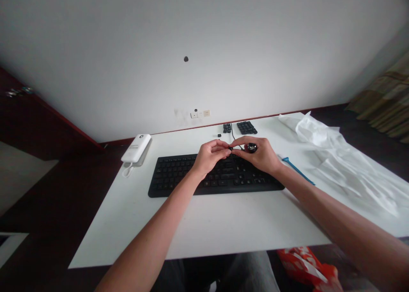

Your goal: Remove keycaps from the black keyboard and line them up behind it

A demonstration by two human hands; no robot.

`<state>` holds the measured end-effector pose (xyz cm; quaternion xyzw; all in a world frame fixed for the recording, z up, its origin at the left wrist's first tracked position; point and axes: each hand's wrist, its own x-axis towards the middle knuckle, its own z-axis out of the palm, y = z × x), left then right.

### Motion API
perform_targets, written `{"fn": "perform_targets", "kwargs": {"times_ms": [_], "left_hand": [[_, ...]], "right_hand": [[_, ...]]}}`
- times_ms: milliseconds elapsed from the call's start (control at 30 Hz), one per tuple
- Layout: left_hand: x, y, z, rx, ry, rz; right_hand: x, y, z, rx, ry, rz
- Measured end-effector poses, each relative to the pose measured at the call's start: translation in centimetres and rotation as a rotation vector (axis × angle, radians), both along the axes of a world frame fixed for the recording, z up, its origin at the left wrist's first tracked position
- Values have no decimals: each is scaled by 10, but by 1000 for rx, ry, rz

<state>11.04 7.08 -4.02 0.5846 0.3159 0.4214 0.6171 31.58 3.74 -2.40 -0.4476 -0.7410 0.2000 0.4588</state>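
A black keyboard (179, 174) lies on the white table, and some keys at its right part are off. Above it my left hand (209, 155) and my right hand (258, 154) meet, fingertips pinched around a small black keycap (231, 148). Fingers cover most of that piece. Against my right hand's curled fingers sits a dark, shiny, round object (252, 147); whether it is gripped there I cannot tell. Behind the hands are two groups of loose keycaps, a smaller one (227, 128) and a larger one (247, 128), plus a single keycap (219, 135).
On the table's left is a white power bank (136, 148) with a short cable loop. A thin blue tool (298, 171) lies right of the keyboard, beside a crumpled white plastic bag (348, 164). The keyboard's black cable (233, 132) runs backward. Below the front edge is a red bag (306, 264).
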Motion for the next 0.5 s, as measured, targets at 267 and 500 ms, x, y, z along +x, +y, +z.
{"fn": "perform_targets", "kwargs": {"times_ms": [267,500], "left_hand": [[-5,5,-2,377,297,156],[-12,3,-3,576,742,234]], "right_hand": [[12,-1,22,-90,-232,-19],[31,-35,25,-296,-396,-70]]}}
